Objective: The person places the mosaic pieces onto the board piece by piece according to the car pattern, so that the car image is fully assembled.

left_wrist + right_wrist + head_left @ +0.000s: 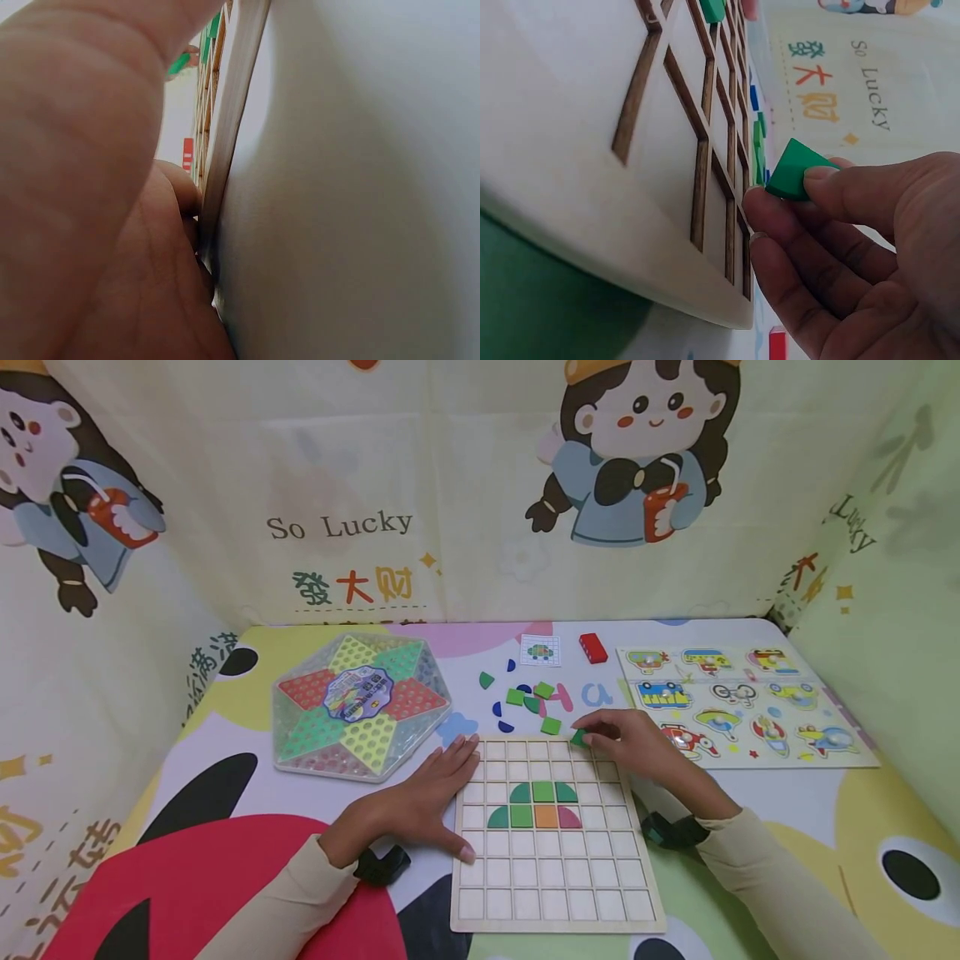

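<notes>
A wooden grid board [555, 906] lies in front of me. Two rows of tiles sit in its cells: dark green quarter circles, light green squares, an orange square [546, 817] and a pink quarter circle [569, 817]. My left hand [420, 806] rests along the board's left edge, fingers straight and thumb at the rim. Over the board's far right corner, my right hand [637, 743] pinches a dark green quarter-circle tile [795, 169] between thumb and fingers. Beyond the far edge lie loose tiles, among them a light green square [551, 726] and a blue half circle [506, 727].
A small card [540, 651] with a gridded picture lies farther back, beside a red block [592, 648]. To the left is a hexagonal clear box [438, 727] with coloured triangles. A vehicle picture puzzle board [750, 755] lies at the right. Printed cloth walls surround the table.
</notes>
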Available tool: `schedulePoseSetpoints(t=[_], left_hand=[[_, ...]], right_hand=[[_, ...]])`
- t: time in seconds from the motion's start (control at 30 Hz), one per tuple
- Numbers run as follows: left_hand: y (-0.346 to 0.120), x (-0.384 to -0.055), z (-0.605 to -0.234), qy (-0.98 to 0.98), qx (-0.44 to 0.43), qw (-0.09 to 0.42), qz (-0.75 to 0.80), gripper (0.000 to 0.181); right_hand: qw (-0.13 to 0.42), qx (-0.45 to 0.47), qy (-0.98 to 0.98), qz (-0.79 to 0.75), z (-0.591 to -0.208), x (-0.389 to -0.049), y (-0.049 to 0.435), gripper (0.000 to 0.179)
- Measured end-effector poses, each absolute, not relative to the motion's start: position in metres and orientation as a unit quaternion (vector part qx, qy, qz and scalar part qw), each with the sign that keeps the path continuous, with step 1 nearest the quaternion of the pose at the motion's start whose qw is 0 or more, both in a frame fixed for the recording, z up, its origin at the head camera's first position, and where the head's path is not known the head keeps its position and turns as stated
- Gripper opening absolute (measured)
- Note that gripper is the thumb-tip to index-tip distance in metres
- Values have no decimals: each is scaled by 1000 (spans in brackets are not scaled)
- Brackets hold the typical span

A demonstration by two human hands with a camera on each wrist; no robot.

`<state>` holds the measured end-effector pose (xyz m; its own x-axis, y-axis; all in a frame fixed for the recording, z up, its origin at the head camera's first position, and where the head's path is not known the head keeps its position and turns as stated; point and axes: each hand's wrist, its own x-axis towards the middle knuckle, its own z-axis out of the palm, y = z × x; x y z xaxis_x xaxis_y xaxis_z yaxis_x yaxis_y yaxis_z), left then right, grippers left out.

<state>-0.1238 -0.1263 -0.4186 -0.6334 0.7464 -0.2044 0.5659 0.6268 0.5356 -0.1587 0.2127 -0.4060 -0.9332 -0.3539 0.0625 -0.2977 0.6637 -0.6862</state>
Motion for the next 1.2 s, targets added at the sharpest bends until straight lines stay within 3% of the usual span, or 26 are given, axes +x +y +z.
schedulePoseSetpoints(t=[0.73, 1.2], left_hand=[[-125, -123, -420, 882, 369, 203, 211, 122], [-126, -124, -419, 880, 369, 206, 217, 122]], right_hand=[[55, -248, 890, -379, -405, -126, 221, 18], [148, -256, 867, -401, -398, -114, 222, 16]])
